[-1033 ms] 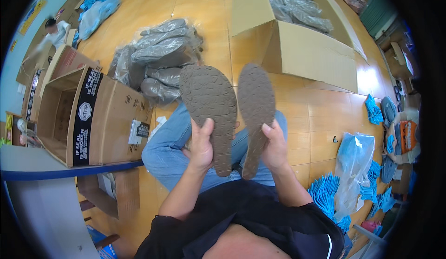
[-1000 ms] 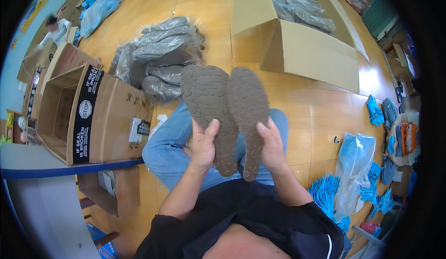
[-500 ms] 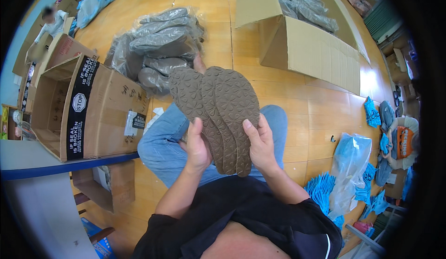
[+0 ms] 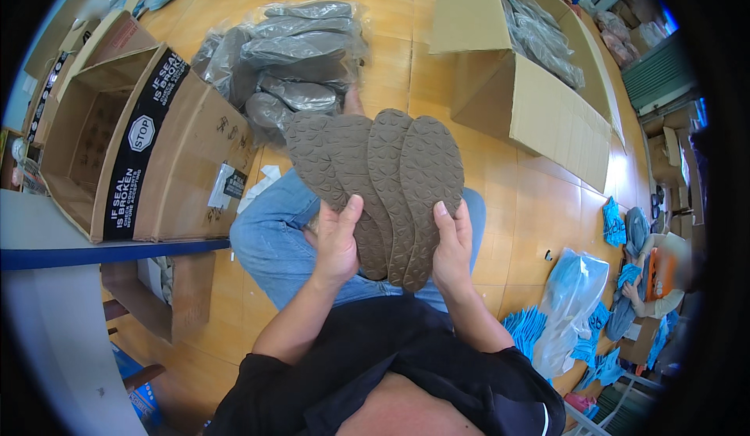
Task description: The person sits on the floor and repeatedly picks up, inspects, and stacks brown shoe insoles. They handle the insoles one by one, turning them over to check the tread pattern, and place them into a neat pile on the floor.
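Several brown shoe soles (image 4: 430, 170) with a raised flower pattern are fanned out in front of me, above my crossed legs in blue jeans. My left hand (image 4: 337, 244) grips the left edge of the fan, thumb on top. On the opposite side, my right hand (image 4: 451, 252) pinches the rightmost sole, its thumb also lying on the patterned face. The soles overlap at their narrow lower ends and spread apart at the wide upper ends. My fingers beneath them are mostly hidden.
Plastic-wrapped grey soles (image 4: 305, 49) are stacked just beyond my legs. An open carton (image 4: 551, 116) with more wrapped pieces stands far right; a taped carton (image 4: 187, 147) lies at left. Blue pieces (image 4: 525, 330) and a clear bag (image 4: 574, 284) lie at right, near another person's arm (image 4: 648, 303).
The soles have spread into a wider fan, with my right hand moving slightly to the right. The surroundings have shifted in view, and a bare foot shows more fully at the top.
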`<state>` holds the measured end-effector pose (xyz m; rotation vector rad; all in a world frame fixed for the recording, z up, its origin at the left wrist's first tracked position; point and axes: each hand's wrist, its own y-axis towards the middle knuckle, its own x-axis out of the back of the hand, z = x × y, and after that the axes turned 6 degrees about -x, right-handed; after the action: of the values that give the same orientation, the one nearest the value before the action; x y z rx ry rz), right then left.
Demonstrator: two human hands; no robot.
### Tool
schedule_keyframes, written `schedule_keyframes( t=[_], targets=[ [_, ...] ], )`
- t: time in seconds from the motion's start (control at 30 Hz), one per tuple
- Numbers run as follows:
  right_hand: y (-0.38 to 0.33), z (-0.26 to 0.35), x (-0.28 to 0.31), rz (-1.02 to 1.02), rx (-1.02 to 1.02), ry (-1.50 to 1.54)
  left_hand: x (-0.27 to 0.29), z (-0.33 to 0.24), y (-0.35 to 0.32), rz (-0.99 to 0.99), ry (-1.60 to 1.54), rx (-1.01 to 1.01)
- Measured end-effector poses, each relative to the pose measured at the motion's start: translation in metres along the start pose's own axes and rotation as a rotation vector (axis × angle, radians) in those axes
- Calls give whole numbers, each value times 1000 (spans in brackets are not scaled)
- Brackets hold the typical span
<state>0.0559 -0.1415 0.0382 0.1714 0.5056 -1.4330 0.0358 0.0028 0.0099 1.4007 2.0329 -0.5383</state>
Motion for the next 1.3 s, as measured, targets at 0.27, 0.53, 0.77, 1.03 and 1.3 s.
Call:
schedule_keyframes(
  t=[0.27,0.53,0.77,1.03,1.3],
  targets=[
    [1,2,-7,-62,-119,166,1,-7,-4,46,-184,107],
    [5,-3,3,-98,-67,152,-1,3,-2,100,77,2],
    [-3,-6,-5,-48,-30,123,0,8,-10,110,62,174],
    [0,-11,8,11,-146,79,-1,-4,-13,49,7,242],
    [-4,-17,6,200,-224,141,9,-30,-17,-14,137,298]
  ],
)
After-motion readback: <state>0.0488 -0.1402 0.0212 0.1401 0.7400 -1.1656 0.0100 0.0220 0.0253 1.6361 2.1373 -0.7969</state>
